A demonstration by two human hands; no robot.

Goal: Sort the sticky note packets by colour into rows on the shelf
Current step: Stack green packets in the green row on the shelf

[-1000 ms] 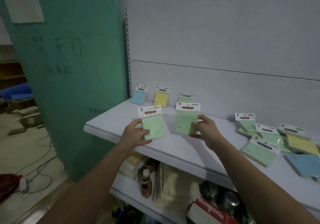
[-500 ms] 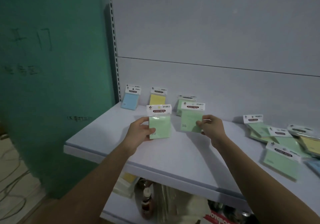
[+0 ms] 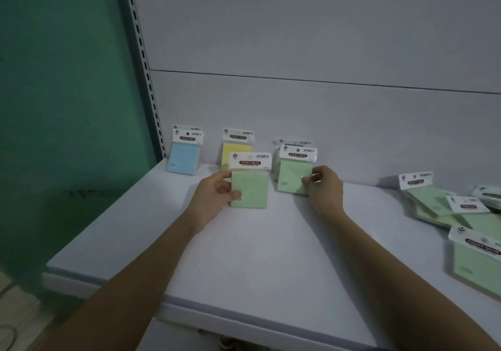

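My left hand (image 3: 214, 194) grips a green sticky note packet (image 3: 250, 188) upright by its left edge, low over the white shelf (image 3: 244, 255). My right hand (image 3: 324, 188) pinches a second green packet (image 3: 292, 175) by its right edge, holding it just in front of another green packet (image 3: 282, 144) that leans on the back wall. A blue packet (image 3: 184, 158) and a yellow packet (image 3: 235, 148) also stand against the wall to the left.
A loose pile of mostly green packets (image 3: 455, 215) lies at the shelf's right end. A slotted shelf upright (image 3: 143, 66) and a green wall (image 3: 62, 106) border the left side. A lower shelf shows dimly beneath.
Both hands have carried their green packets farther back toward the wall. The right packet now sits right before the standing green packet. The view has moved closer to the shelf.
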